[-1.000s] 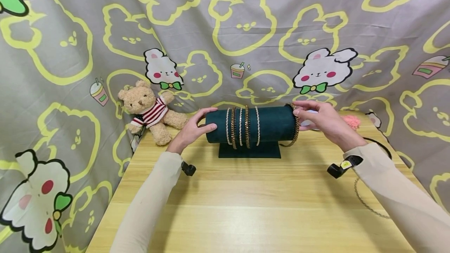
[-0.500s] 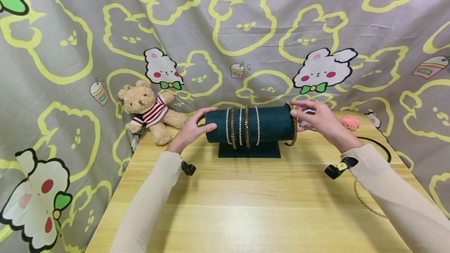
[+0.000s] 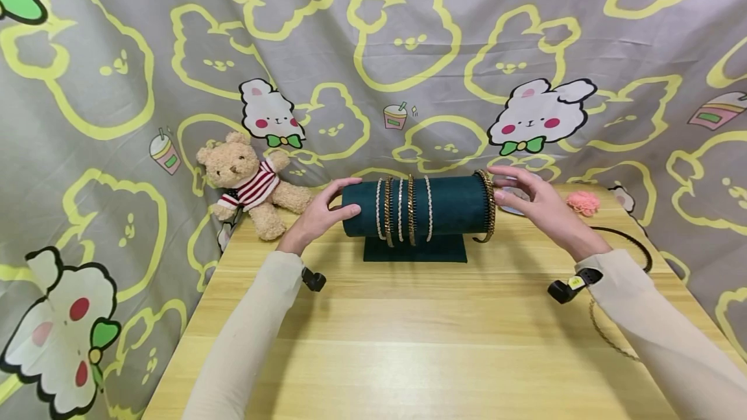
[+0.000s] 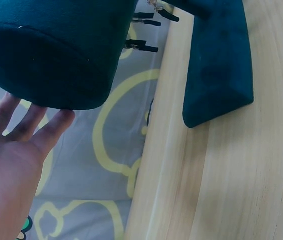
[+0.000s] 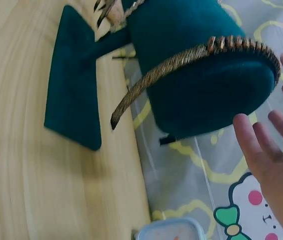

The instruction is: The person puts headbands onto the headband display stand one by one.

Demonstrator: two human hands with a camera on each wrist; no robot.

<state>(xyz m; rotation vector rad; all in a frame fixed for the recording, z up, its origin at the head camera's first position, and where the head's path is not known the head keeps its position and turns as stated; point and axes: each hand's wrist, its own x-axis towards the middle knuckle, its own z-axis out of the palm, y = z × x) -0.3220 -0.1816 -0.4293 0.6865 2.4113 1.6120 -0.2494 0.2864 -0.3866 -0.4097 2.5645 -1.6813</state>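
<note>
A dark green roll-shaped display stand bears several headbands, thin pale ones and brown-gold ones. At its right end sits a thick brown-gold headband with small black teeth and a free lower end. My left hand touches the roll's left end, thumb in front and fingers behind; in the left wrist view the straight fingers reach its rim. Just beside the thick headband, my right hand is spread and holds nothing. Its fingertips show at the roll's end face in the right wrist view.
A teddy bear in a striped top sits at the back left. Behind my right hand lie a pale blue-rimmed container and a pink fluffy thing. A black headband and a thin gold band lie by my right forearm.
My right hand has pushed the thick headband slightly left along the roll, then let go and drawn back a little to the right. The left hand has stayed at its end.
</note>
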